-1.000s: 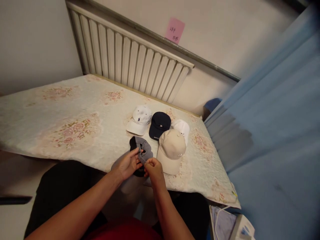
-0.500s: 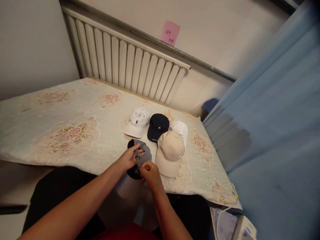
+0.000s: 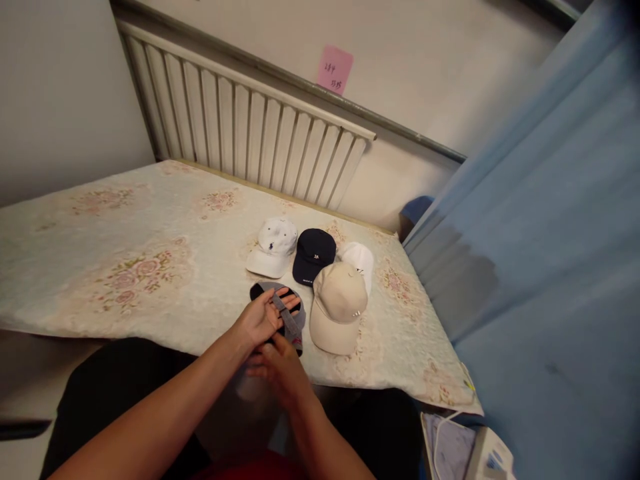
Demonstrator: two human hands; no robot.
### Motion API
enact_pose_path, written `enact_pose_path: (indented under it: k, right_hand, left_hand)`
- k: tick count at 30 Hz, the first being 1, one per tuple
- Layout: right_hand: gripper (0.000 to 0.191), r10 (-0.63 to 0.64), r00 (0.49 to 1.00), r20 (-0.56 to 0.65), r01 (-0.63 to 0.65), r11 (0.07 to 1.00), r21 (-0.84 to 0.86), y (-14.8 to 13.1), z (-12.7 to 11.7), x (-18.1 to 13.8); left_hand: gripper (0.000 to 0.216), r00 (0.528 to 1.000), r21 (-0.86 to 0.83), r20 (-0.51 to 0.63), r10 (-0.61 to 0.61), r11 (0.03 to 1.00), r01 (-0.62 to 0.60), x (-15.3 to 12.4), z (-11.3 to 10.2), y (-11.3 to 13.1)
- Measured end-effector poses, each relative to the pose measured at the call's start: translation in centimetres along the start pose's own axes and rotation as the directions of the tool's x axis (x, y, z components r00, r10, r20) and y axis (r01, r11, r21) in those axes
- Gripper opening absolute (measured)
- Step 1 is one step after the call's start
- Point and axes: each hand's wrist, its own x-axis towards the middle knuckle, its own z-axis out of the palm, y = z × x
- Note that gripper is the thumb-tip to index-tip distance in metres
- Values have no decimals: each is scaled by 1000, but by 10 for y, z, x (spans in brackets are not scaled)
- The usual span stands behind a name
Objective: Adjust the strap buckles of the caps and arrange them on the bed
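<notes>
A grey baseball cap (image 3: pixel 299 308) with a dark inside is turned with its back strap facing me, at the front edge of the bed. My left hand (image 3: pixel 261 321) holds it palm up. Its fingers are stretched out at the rear opening, with the grey strap (image 3: pixel 289 320) lying across them. Just below, my right hand (image 3: pixel 281 365) is at the cap's lower edge, fingers apart and pointing left. The cap's brim is mostly hidden behind this hand. Whether the right fingers touch the cap is unclear.
Beyond my hands lie a white cap (image 3: pixel 274 247), a navy cap (image 3: pixel 315 252), a beige cap (image 3: pixel 340 300) and another white cap (image 3: pixel 361 257) partly behind it. They rest on a flowered bedspread (image 3: pixel 210 260). A radiator (image 3: pixel 250 127) stands behind; a blue curtain (image 3: pixel 540 267) hangs right.
My right hand has left the strap and moved down and left, its pinch opened out. The grey cap has turned, and its strap now lies across my left fingers.
</notes>
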Motion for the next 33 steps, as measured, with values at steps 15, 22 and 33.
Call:
enact_pose_path:
  k: [15, 22, 33]
  right_hand:
    - [26, -108, 937, -333, 265, 840, 473, -9, -12, 14]
    - [19, -102, 906, -411, 311, 819, 482, -12, -19, 13]
    - [14, -24, 900, -435, 264, 826, 499, -11, -20, 16]
  left_hand:
    - [21, 988, -87, -114, 106, 989, -116, -22, 0, -16]
    - [24, 983, -135, -150, 102, 983, -122, -22, -3, -16]
    - [20, 976, -82, -198, 94, 990, -112, -25, -6, -15]
